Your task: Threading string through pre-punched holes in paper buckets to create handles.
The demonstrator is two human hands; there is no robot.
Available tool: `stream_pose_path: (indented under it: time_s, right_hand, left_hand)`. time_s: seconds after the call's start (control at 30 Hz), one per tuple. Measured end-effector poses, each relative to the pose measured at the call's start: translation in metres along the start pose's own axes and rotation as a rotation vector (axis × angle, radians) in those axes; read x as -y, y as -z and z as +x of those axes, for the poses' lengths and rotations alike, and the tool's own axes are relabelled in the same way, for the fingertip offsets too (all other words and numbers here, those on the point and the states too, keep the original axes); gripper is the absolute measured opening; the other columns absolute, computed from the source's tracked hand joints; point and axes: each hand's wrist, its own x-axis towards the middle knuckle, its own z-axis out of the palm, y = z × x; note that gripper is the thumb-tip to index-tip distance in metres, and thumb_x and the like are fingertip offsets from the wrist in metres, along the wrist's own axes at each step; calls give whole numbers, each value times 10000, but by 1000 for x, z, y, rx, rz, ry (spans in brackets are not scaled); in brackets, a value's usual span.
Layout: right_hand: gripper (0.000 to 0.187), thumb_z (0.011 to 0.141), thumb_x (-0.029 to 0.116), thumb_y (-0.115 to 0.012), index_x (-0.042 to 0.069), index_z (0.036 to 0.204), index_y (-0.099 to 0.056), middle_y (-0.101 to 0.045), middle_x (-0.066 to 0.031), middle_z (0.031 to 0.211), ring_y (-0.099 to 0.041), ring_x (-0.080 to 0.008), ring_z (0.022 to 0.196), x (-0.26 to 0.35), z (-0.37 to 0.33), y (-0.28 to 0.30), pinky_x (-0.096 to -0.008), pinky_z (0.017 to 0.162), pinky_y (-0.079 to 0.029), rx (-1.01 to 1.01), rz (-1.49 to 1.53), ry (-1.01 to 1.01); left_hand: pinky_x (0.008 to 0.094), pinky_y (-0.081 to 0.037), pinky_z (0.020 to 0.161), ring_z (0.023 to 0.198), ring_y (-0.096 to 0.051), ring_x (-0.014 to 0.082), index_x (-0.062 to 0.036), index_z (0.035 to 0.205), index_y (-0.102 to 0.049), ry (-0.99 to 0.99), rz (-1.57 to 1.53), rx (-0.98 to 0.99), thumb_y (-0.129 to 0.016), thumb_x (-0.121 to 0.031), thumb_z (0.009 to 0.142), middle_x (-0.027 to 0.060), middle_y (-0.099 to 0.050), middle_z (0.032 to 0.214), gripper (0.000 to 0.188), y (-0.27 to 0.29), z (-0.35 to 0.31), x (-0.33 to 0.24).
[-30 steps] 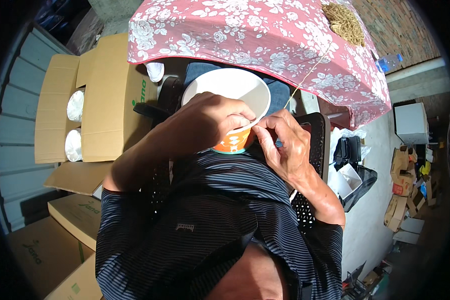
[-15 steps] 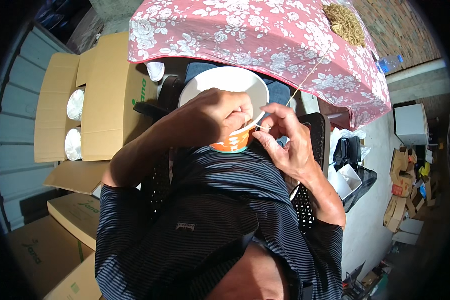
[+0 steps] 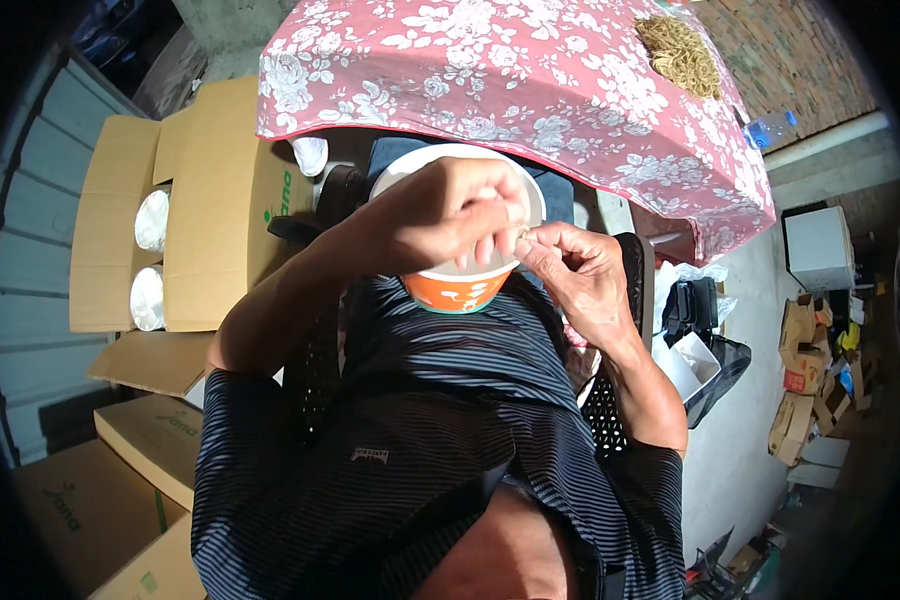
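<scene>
Between my legs stands a white paper tub (image 3: 457, 292) with an orange, patterned outside and a greenish base. Over its mouth is my left hand (image 3: 460, 215), its fingers curled in and partly smeared by motion; what they hold, if anything, is hidden. At the right rim my right hand (image 3: 582, 275) pinches thumb and forefinger together on a short bit of pale strand (image 3: 522, 233), close to the left fingertips. On the far right of the table lies a tangled tan bundle of strands (image 3: 678, 58).
A pink, white-flowered tablecloth (image 3: 530, 85) covers the table in front. Open cardboard boxes (image 3: 220, 210) with white wrapped rolls (image 3: 150, 220) stand left. To the right are a black bag (image 3: 692, 305), a white box (image 3: 818, 248), a plastic bottle (image 3: 770, 128) and cardboard scraps (image 3: 798, 370).
The strand stretching from the bundle to my right hand no longer shows. My left hand has moved right and up, towards the right fingertips, which have closed together. The tub has shifted slightly.
</scene>
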Motion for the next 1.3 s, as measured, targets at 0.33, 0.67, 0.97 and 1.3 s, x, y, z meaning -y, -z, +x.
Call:
stream_pose_path:
  time_s: [0.33,0.67,0.97,1.3]
  right_hand:
    - [138,994,111,-716,-21,988,-759,-600,59,706,-474,-1,663,-18,3,-1,-193,597,-402,-85,41,13]
    - [178,995,123,-714,-7,873,-728,-509,83,656,-415,-4,641,-21,3,1,-220,550,-353,-103,-44,112]
    - [163,1004,130,-705,-12,948,-763,-549,79,693,-435,-5,669,-15,-2,3,-213,587,-376,-112,-16,24]
    - [144,994,118,-711,-16,956,-748,-511,89,693,-423,-5,666,-20,-2,7,-208,574,-356,-116,-84,54]
  left_hand:
    - [358,-455,593,591,-608,253,19,931,-749,-191,446,-255,-710,-224,951,186,-643,694,247,-7,6,19]
    - [326,-555,735,761,-706,202,37,918,-715,-228,167,-262,-674,-132,902,129,-727,823,174,-20,27,20]
    - [305,-576,812,903,-703,143,89,1131,-675,-31,-50,-110,-645,-64,1006,121,-727,1013,200,-10,20,17]
    - [292,-569,825,898,-697,130,52,1040,-729,-24,368,-229,-725,-91,964,104,-746,995,162,-23,26,13]
